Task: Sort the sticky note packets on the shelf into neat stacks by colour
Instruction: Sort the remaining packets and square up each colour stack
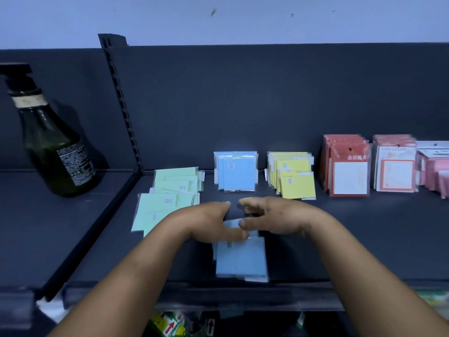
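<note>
1. Hovering over the loose blue packets (pixel 240 261) at the shelf (pixel 340 239) front, both hands met.
2. Left hand (pixel 206 221) fingers pinched the top packet; right hand (pixel 274 215) fingers curled loosely, seemingly empty.
3. Slick sleeves could slide, spilling off the shelf.

Both forearms reach forward from the lower corners and converge at centre, bare, wrists bent slightly inward. Left hand (pixel 209 221): back of hand up, fingers curled forward and down, thumb stretched rightward along the near side, its tip meeting the right thumb. Right hand (pixel 274 216): back of hand up, index finger hooked toward the left hand, remaining fingers curled beneath, thumb pointing left. Fingertips of the two hands sit just apart at the far side; thumbs touch or nearly touch at the near side. Whether either grip pinches anything cannot be told.
</note>
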